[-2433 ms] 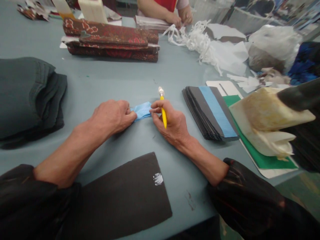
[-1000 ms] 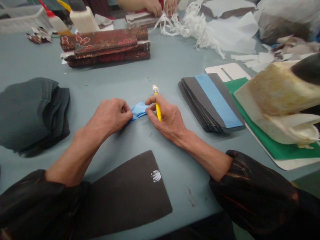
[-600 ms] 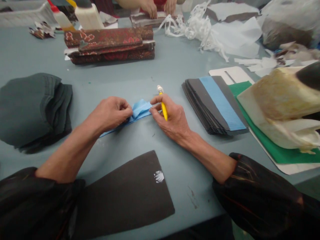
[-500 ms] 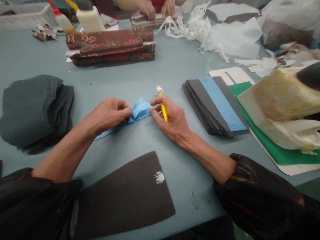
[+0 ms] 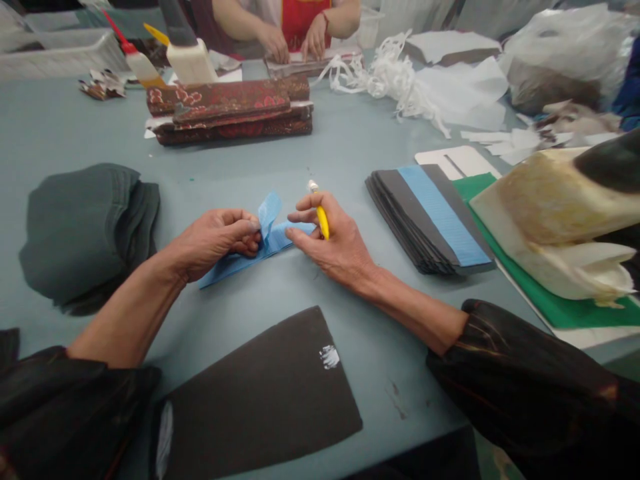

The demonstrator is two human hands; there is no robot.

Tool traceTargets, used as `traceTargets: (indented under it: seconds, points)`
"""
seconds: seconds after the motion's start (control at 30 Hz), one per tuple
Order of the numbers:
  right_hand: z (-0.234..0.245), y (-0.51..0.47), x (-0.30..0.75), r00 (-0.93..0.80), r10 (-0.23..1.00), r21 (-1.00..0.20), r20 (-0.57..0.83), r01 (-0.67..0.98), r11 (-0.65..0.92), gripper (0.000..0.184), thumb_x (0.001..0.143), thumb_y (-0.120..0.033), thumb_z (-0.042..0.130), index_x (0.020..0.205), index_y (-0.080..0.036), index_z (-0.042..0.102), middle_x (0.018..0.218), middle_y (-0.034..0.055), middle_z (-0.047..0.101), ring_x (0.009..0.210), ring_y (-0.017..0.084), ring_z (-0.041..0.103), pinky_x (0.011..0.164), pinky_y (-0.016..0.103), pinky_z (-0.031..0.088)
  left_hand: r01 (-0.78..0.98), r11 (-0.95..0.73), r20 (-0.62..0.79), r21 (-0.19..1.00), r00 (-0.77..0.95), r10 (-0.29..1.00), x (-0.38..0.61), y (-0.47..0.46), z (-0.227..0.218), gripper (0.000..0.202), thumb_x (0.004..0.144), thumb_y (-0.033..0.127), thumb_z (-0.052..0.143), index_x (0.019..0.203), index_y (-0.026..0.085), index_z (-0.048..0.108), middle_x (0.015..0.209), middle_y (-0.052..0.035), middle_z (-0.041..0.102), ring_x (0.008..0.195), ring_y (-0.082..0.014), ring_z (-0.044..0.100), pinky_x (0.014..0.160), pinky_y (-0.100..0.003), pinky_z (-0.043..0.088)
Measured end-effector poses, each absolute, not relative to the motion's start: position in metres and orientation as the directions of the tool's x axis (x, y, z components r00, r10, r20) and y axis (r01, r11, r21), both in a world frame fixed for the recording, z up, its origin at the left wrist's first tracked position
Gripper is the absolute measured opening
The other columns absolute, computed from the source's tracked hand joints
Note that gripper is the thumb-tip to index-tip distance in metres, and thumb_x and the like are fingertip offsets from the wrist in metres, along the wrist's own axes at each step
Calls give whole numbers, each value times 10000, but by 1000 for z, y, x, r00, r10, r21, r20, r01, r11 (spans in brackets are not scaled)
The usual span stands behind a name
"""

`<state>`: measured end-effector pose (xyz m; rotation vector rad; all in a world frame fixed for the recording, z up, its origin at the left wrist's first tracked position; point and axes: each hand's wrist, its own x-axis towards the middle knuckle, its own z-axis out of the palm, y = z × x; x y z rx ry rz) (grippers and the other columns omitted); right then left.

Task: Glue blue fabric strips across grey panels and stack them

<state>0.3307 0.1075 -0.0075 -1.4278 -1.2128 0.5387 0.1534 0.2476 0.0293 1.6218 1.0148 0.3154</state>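
Observation:
A light blue strip (image 5: 235, 263) lies on the grey table (image 5: 340, 150) between my hands, its upper end peeled up into a flap. My left hand (image 5: 215, 239) is closed, pinching that raised flap. My right hand (image 5: 330, 240) grips a yellow craft knife (image 5: 320, 215), blade end pointing away, and its fingertips press the strip's right end down.
A dark sheet (image 5: 260, 400) with a white smear lies near me. A stack of dark sheets topped by a blue strip (image 5: 430, 220) sits right, beside a green mat (image 5: 525, 300). Folded dark fabric (image 5: 85, 233) is left. Patterned red pieces (image 5: 230, 113) and another person's hands (image 5: 295, 43) are far across.
The blue strip's end has been lifted from flat into an upright flap by my left hand. More of the strip shows trailing down left. My right hand stays in place with the knife.

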Motion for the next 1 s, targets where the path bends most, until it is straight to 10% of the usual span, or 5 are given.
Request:
traceTargets:
  seconds: [1.0]
  points:
    - [-17,130,321,296,892,-913,342,330,241,332,845,-244,659,1131,-270,493,978,-46,753,766,155,723,780,375,610,441,-20,-291,897,626,723,158,245,31,252,660,354,829,759,184,671,645,8,644,594,-123,599,618,-261,527]
